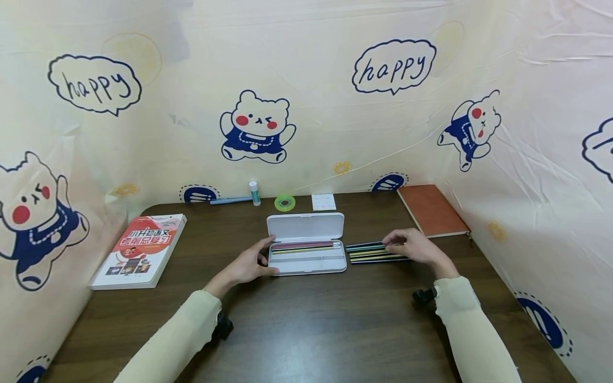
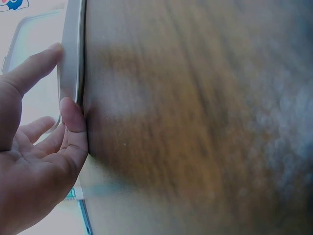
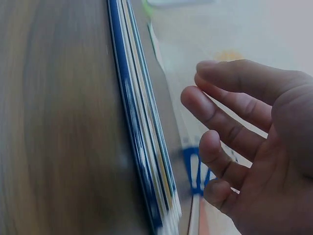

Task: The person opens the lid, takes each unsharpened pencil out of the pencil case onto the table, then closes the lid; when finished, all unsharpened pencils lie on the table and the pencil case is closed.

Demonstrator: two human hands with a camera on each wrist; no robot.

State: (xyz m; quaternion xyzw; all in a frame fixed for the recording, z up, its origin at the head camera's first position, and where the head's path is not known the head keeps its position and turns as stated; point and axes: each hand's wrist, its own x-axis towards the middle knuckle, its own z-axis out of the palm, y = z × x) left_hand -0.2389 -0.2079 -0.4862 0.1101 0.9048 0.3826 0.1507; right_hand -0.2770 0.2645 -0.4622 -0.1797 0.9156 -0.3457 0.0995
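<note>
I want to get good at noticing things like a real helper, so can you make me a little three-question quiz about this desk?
1. Fill in the gap: the person's ____ hand holds the edge of the white pencil box.
2. True or false: the lid of the box is shut.
3. Which of these is closest to the right hand? A, the glue stick; B, the loose pencils; C, the thick book.

Key:
1. Left: the left hand is at the side of the box.
2. False: it stands open.
3. B.
</note>
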